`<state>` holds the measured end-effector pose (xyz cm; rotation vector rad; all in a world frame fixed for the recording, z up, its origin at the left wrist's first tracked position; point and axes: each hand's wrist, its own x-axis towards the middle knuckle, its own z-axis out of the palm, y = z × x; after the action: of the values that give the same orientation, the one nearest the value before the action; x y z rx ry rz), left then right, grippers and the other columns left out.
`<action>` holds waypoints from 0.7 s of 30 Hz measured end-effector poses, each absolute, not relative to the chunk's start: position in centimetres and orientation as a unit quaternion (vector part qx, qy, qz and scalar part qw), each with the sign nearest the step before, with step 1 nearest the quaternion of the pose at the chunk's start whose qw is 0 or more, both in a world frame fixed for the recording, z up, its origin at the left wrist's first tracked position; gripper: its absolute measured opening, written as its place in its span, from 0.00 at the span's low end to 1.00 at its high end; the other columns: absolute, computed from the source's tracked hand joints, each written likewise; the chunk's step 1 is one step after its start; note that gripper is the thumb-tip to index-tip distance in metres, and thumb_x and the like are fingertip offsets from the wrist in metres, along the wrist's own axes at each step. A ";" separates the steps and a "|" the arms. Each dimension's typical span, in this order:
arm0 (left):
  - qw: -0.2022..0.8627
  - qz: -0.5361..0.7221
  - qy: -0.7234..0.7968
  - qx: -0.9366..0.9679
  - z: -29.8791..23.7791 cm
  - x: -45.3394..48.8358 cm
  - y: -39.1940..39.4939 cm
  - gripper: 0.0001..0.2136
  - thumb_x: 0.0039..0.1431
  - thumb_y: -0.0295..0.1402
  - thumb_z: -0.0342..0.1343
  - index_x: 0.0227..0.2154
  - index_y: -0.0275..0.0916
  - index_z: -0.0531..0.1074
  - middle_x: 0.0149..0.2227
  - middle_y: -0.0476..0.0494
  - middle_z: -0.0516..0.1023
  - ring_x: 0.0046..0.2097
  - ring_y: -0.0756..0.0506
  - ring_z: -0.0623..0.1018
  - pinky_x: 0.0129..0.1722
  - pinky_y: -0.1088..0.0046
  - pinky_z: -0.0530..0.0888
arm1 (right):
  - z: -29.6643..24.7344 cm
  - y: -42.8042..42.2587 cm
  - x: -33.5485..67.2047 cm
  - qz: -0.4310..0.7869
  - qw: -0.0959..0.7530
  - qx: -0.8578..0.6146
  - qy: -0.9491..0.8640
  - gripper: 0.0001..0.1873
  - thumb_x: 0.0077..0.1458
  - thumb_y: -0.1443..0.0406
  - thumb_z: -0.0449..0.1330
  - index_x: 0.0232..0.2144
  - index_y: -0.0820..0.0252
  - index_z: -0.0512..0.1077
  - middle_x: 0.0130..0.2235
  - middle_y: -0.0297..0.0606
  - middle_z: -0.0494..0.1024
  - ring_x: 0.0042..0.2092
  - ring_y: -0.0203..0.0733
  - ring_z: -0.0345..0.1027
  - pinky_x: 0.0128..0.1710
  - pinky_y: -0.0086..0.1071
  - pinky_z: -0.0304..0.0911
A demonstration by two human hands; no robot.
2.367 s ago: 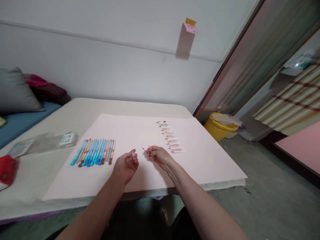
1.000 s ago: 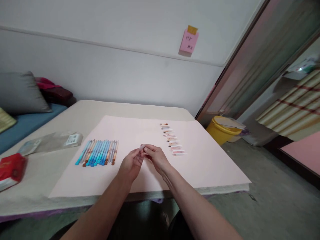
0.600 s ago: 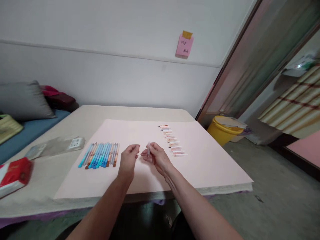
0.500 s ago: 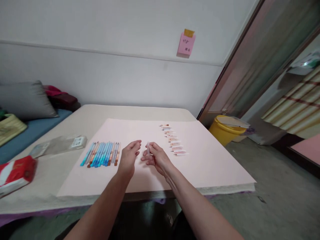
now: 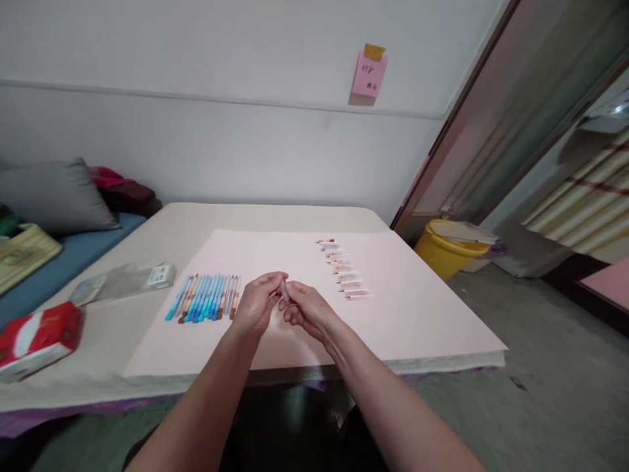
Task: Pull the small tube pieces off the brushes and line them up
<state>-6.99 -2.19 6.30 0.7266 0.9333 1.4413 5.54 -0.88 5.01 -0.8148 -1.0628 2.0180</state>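
My left hand [image 5: 256, 305] and my right hand [image 5: 304, 308] meet above the pink sheet [image 5: 403, 314] on the table. Both pinch a small pale tube-like piece [image 5: 284, 291] between their fingertips; I cannot make out what it is. To the left of my hands lies a row of blue and orange pens [image 5: 206, 298], side by side. To the right runs a column of small pink-and-white pieces [image 5: 344, 272], receding toward the wall.
A clear plastic packet [image 5: 122, 280] and a red-and-white pack [image 5: 37, 337] lie at the table's left. A grey cushion [image 5: 59, 196] rests on a blue mattress beyond. A yellow bucket [image 5: 449, 252] stands on the floor at right. A pink note [image 5: 369, 73] hangs on the wall.
My hands were apart half a second ago, the right one holding the pale piece upright; now the left has closed in and both pinch it. The view shifted slightly.
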 end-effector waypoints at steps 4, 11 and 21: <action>0.610 0.613 0.396 0.307 6.3 -6.9 -2.3 0.10 0.47 0.33 0.62 0.30 0.32 0.75 0.22 0.47 0.71 0.21 0.52 0.68 0.19 0.76 0.65 | 5.2 -0.8 5.5 0.788 0.342 -0.306 -0.411 0.17 0.50 0.54 0.62 0.32 0.63 0.69 0.22 0.31 0.71 0.18 0.29 0.65 0.15 0.20 0.54; 0.629 0.618 0.387 0.271 6.2 -7.0 -2.1 0.09 0.45 0.31 0.63 0.29 0.31 0.76 0.20 0.48 0.69 0.20 0.53 0.67 0.18 0.78 0.64 | 5.3 -0.9 5.2 0.798 0.342 -0.304 -0.391 0.15 0.51 0.56 0.62 0.32 0.64 0.70 0.25 0.34 0.73 0.21 0.30 0.67 0.20 0.22 0.59; 0.588 0.641 0.426 0.250 6.1 -7.2 -1.9 0.09 0.39 0.29 0.65 0.26 0.30 0.76 0.28 0.42 0.75 0.27 0.52 0.71 0.22 0.80 0.67 | 5.1 -1.3 5.0 0.783 0.323 -0.321 -0.423 0.18 0.54 0.51 0.57 0.34 0.61 0.68 0.20 0.32 0.70 0.16 0.29 0.58 0.15 0.22 0.49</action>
<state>-7.16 -1.90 6.09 0.5816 0.9922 1.4926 5.02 -1.34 5.14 -0.8416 -1.1100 2.0558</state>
